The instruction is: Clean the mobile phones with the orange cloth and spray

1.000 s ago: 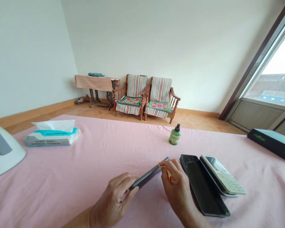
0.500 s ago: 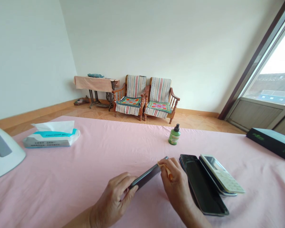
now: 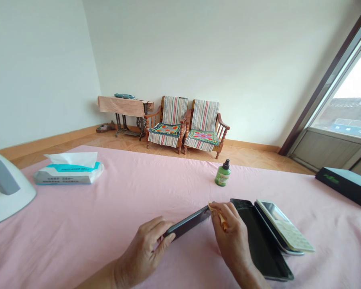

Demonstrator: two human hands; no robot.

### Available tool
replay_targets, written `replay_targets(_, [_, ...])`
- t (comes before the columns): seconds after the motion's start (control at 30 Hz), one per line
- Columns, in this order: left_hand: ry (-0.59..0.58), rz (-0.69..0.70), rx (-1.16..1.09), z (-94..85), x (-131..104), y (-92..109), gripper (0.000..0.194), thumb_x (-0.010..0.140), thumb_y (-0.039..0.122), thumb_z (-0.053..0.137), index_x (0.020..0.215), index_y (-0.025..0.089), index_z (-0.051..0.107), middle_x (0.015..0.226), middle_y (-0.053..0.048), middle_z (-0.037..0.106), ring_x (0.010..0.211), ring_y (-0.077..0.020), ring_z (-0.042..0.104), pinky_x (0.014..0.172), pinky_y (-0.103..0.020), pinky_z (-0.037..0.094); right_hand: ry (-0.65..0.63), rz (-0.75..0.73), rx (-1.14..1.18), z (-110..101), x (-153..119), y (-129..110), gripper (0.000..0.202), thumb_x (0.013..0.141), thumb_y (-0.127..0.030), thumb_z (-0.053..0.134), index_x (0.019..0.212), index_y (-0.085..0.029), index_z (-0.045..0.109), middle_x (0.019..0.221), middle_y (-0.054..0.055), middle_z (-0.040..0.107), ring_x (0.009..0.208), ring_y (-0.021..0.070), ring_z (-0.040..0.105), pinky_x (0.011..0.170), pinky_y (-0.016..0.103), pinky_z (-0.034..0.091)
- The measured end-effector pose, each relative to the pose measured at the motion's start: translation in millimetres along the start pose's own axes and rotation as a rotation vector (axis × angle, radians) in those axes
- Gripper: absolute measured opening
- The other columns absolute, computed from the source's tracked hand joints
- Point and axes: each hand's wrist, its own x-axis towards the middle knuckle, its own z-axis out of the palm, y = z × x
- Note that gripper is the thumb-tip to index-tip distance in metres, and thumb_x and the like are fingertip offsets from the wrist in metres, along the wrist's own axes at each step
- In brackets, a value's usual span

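Note:
My left hand (image 3: 146, 249) grips the near end of a dark smartphone (image 3: 189, 223), thumb on the near face and fingers behind. The phone is tilted on its long edge above the pink cloth. My right hand (image 3: 231, 228) is closed on a small yellow-orange cloth (image 3: 222, 220), pressed against the phone's far right end. Most of that cloth is hidden in the fingers. Just right of this hand lies a black phone case or dark phone (image 3: 263, 241), partly covered by the hand. Beside it a white phone (image 3: 284, 224) rests on top of another device.
A green spray bottle (image 3: 223, 173) stands beyond my hands on the pink tablecloth (image 3: 123, 192). At the left are a tissue pack (image 3: 69, 172) and a white-and-grey appliance (image 3: 6, 192). A black box (image 3: 345, 184) sits at the right edge. Two wooden chairs (image 3: 203, 124) stand by the wall.
My right hand with the cloth has slid slightly right along the phone's far end. My left hand keeps its hold. The whole view has shifted a little.

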Motion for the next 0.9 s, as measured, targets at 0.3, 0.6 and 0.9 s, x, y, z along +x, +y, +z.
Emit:
replay_targets(0.3, [0.007,-0.012,-0.015,0.9,1.3,-0.1,0.018,0.092,0.019,0.044,0.099,0.015,0.061,0.075,-0.005,0.060,0.070,-0.0161,0.057,0.065,-0.024,0.047,-0.101,-0.089,0.108,17.4,-11.7,-19.7,0.019,0.090,-0.015,0.043,0.093,-0.020,0.061,0.083,0.004,0.058,0.073,0.0143,0.059,0.061,0.023,0.047])
replay_targets(0.6, [0.002,-0.009,-0.010,2.6,1.3,-0.7,0.020,0.093,0.021,0.044,0.102,0.016,0.061,0.077,-0.005,0.061,0.070,-0.0161,0.058,0.066,-0.023,0.048,-0.101,-0.094,0.092,17.6,-13.2,-23.2,0.020,0.089,-0.013,0.042,0.092,-0.020,0.061,0.082,0.004,0.058,0.071,0.0145,0.059,0.061,0.023,0.048])
replay_targets(0.9, [0.001,-0.013,-0.016,2.0,1.3,-0.9,0.020,0.093,0.022,0.045,0.103,0.016,0.062,0.077,-0.005,0.061,0.071,-0.0161,0.059,0.067,-0.023,0.049,-0.111,-0.101,0.107,19.9,-14.0,-26.3,0.021,0.087,-0.010,0.043,0.093,-0.020,0.060,0.083,0.003,0.057,0.072,0.0141,0.059,0.063,0.022,0.047])
